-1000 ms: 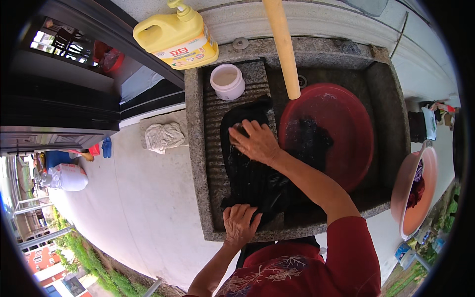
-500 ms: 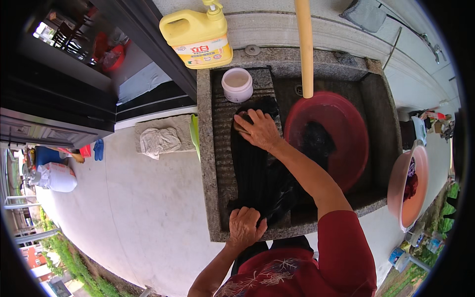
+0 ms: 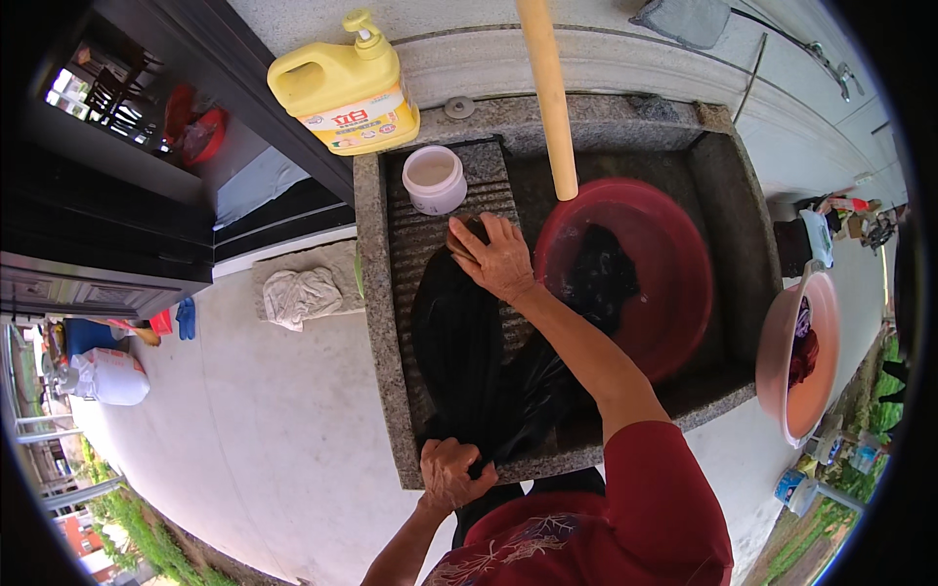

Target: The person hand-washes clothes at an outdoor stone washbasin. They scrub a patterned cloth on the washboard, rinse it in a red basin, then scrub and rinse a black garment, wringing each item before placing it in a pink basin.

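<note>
A wet black garment (image 3: 454, 337) lies along the ribbed washboard side of the stone sink (image 3: 379, 391). At the sink's near edge, my left hand (image 3: 451, 474) is closed on the garment's near end, fingers curled. My right hand (image 3: 503, 262) grips a brown block (image 3: 467, 232), which looks like the back of a scrub brush, at the garment's far end; its underside is hidden. Part of the garment trails right under my right forearm. More dark cloth (image 3: 601, 273) soaks in the red basin (image 3: 684, 225) inside the sink.
A pale tub (image 3: 435, 181) stands beyond my right hand on the washboard. On the far left rim is a yellow pump jug (image 3: 342, 93). A tan pipe (image 3: 549, 98) hangs over the basin. To the right, a pink bucket (image 3: 775, 361) holds clothes; a crumpled cloth (image 3: 301, 296) lies left.
The garment's far end has come nearer and bunched up; ribs beyond my right hand now show. My left hand has curled tighter on the cloth. The whole view has shifted slightly.
</note>
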A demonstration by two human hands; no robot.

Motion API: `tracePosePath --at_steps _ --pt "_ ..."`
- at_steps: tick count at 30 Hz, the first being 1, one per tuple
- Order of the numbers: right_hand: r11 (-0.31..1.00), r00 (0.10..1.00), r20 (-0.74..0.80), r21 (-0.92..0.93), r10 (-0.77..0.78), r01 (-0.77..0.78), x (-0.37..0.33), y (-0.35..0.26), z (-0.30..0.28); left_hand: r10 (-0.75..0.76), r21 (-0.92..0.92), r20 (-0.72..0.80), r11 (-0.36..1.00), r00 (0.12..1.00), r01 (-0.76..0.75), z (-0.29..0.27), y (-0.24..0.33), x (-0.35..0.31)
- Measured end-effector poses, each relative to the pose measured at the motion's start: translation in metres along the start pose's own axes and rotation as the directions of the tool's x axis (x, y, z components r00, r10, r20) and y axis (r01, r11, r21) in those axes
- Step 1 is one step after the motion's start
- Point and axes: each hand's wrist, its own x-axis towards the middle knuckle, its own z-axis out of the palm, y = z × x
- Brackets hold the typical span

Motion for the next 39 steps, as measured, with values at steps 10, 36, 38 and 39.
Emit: tracePosePath --at_steps 10,36,38,39 --pt "0.784 0.620 0.497 -0.502 0.607 -0.365 -0.196 0.125 -0.087 -0.050 0.033 -0.083 0.998 0.995 0.053 -0.007 0.005 0.005" --pt "0.879 0.881 0.347 0.455 -0.322 0.143 -0.084 -0.062 -0.083 0.074 0.129 0.097 0.988 0.992 -0.087 0.025 0.049 0.060" --pt "0.896 0.907 0.247 0.376 -0.341 0.234 -0.049 -0.039 -0.044 -0.024 0.163 0.182 0.987 0.983 -0.006 0.021 0.053 0.049" --pt "0.955 0.946 0.225 0.239 -0.231 0.176 -0.027 -0.019 -0.024 0.027 0.142 0.115 0.989 0.993 -0.043 0.023 0.054 0.048"
